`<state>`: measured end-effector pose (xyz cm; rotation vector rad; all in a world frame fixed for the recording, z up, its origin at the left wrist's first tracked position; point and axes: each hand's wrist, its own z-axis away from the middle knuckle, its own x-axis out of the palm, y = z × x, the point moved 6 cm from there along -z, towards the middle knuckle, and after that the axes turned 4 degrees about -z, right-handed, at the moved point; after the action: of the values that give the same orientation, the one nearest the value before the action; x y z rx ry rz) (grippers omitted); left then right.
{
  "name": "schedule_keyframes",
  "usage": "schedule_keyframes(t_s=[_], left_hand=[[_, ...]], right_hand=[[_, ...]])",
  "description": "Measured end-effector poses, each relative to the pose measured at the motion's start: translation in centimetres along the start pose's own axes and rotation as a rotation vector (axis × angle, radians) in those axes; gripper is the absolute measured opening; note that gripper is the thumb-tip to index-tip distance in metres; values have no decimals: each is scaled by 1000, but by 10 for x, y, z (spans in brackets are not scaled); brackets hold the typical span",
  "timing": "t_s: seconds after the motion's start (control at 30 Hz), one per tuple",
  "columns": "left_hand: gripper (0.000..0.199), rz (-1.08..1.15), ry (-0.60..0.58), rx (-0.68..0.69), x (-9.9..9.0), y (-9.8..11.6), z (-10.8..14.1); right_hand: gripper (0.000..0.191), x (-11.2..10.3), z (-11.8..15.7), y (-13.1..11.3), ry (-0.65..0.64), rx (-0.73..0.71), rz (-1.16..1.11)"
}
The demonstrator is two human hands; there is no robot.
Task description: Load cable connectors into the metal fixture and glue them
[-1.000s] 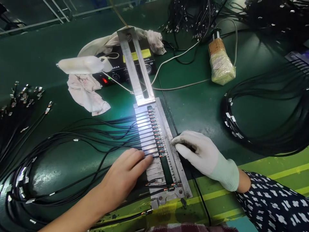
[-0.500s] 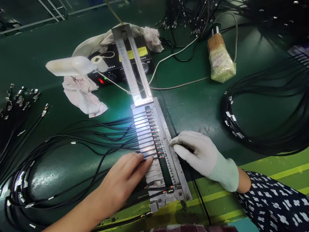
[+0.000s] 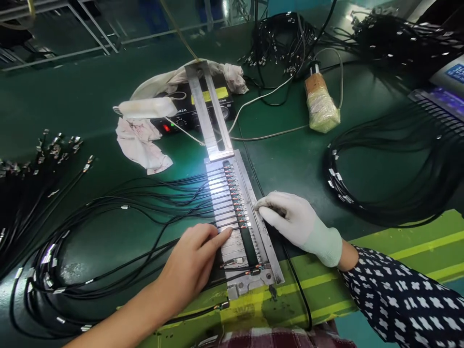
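Note:
A metal fixture [image 3: 232, 251] lies across the bench, with several black cables [image 3: 192, 199] laid side by side in its slots and their connector ends in a row near its right rail. My bare left hand [image 3: 199, 251] rests on the fixture's left side, fingers bent, the index fingertip on the lowest laid cable; whatever lies under the fingers is hidden. On the right rail rests my gloved right hand [image 3: 290, 217], its thumb and fingertips brought together at the edge; anything between them is too small to see. A hinged metal frame [image 3: 213, 116] stands up from the fixture's far end.
A black control box [image 3: 188, 113] with rags [image 3: 143, 145] sits behind the fixture. A wrapped tool [image 3: 322, 106] lies at the back right. Cable coils [image 3: 339, 183] are at right and left; loose cable ends are at far left.
The view has shifted, so the back of the bench shows more. My left index finger has stretched out further over the lowest cable. My right hand stays at the rail.

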<state>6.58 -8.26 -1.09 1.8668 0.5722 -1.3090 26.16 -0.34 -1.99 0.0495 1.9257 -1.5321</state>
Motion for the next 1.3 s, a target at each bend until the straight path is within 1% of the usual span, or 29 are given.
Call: schedule_keyframes(t_s=[0.13,0.23,0.3,0.47,0.57,0.67,0.77,0.83,0.9,1.03,1.2,1.3], left_hand=[[36,-238,33,73,1,8,-2],[34,-240,7,73,3,9,-6],[36,-243,-17,73,5,9,-9],[40,-313,-22,80,8,11,-10],[40,-284,-44,54,8,12,-12],[39,-262,-70,19,4,12,-17],[36,-61,-112,-87,-1,5,-17],[35,77,-98,-151,-3,1,-12],[36,109,-63,-165,-4,-1,-7],[38,-8,-22,-104,-1,3,-3],[39,-291,-21,-28,5,13,-4],[40,-328,-32,-33,9,17,-4]], right_hand=[[14,1,0,0,19,11,40],[14,2,0,2,19,19,55],[14,2,0,3,19,20,48],[14,2,2,5,26,11,21],[15,3,2,6,33,17,19],[15,4,1,6,40,10,19],[15,4,2,5,36,1,5],[15,4,3,5,27,-7,-12],[15,4,5,4,20,-14,-27],[16,3,6,5,19,-17,-37],[17,3,5,6,16,-3,-42],[16,4,5,7,22,9,-40]])
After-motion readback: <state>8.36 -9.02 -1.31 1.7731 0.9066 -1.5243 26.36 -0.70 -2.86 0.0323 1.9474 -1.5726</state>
